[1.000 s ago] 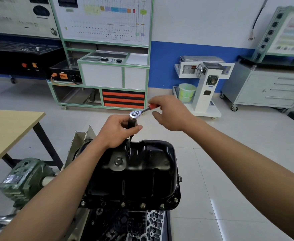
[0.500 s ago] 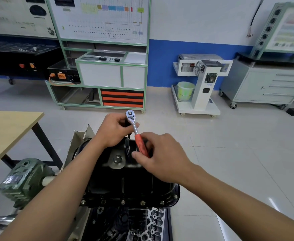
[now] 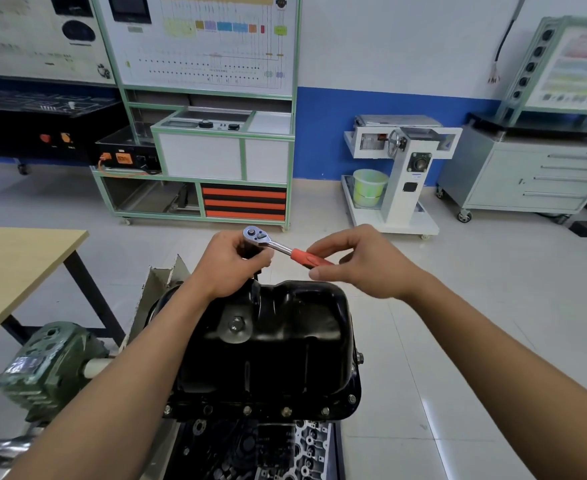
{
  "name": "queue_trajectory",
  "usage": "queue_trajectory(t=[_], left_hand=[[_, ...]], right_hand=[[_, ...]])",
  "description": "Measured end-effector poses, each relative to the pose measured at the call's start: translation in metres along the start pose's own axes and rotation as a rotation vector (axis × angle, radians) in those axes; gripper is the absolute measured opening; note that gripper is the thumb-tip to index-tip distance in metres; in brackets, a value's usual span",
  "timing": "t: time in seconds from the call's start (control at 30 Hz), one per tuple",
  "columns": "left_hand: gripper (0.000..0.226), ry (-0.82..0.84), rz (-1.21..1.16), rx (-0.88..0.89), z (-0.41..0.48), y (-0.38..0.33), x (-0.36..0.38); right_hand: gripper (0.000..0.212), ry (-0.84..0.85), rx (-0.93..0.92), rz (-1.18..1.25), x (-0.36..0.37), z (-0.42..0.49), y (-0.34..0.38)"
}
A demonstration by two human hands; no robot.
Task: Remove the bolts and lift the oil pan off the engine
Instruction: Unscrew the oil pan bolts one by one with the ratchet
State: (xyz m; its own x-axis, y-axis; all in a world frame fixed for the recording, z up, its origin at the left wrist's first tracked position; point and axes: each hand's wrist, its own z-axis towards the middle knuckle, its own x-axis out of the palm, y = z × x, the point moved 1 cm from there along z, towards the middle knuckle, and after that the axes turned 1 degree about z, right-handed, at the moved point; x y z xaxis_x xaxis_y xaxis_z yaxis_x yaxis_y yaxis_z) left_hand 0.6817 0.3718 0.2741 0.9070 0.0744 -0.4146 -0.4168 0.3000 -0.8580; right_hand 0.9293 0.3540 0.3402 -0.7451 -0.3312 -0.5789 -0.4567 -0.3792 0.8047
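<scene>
Black oil pan point(image 3: 278, 344) centre frame, seated on the engine point(image 3: 271, 452) at bottom centre. Wooden worktop point(image 3: 15, 268) at the left edge. Above the pan's upper-left corner, left hand point(image 3: 229, 268), fingers curled round the socket stem under the ratchet head. To its right, right hand point(image 3: 365, 268), fingers and thumb pinching the red handle. ratchet point(image 3: 278, 247) spans between both hands. bolts point(image 3: 287, 411) sit in a row along the pan's lower flange.

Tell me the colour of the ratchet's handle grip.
The chrome ratchet wrench has an orange-red grip; head view.
</scene>
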Motion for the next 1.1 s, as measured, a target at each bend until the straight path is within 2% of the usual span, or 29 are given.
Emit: queue_trajectory(t=[0.1, 0.23, 0.33, 0.5, 0.57, 0.73, 0.9, 1.1], left_hand=[[0.016, -0.002, 0.002, -0.007, 0.000, 0.001, -0.001], [0.022, 0.010, 0.029, 0.001, 0.001, 0.002, -0.002], [0.023, 0.036, 0.015, 0.000, 0.002, 0.000, -0.003], [0.019, 0.071, -0.010, 0.000, 0.001, -0.005, -0.002], [0.019, 0.076, -0.013, -0.009, -0.002, -0.002, -0.004], [0.025, 0.064, -0.061, -0.041, -0.002, -0.006, -0.003], [0.016, -0.005, -0.090, -0.068, -0.002, -0.005, -0.001], [0.016, -0.002, -0.077, -0.057, -0.002, -0.009, 0.001]], right_hand=[[0.025, -0.067, 0.027, 0.079, -0.012, 0.014, -0.007], [0.023, -0.166, 0.079, 0.376, -0.011, 0.036, -0.020], [0.027, -0.219, 0.074, 0.461, -0.003, 0.052, -0.022], [0.037, -0.295, 0.010, 0.290, 0.005, 0.075, -0.016], [0.038, -0.276, -0.020, 0.231, 0.010, 0.078, -0.014], [0.034, -0.338, -0.037, 0.080, 0.007, 0.069, -0.025], [0.020, -0.452, -0.092, 0.006, 0.008, 0.043, -0.034], [0.031, -0.388, -0.165, -0.092, 0.023, -0.009, -0.030]])
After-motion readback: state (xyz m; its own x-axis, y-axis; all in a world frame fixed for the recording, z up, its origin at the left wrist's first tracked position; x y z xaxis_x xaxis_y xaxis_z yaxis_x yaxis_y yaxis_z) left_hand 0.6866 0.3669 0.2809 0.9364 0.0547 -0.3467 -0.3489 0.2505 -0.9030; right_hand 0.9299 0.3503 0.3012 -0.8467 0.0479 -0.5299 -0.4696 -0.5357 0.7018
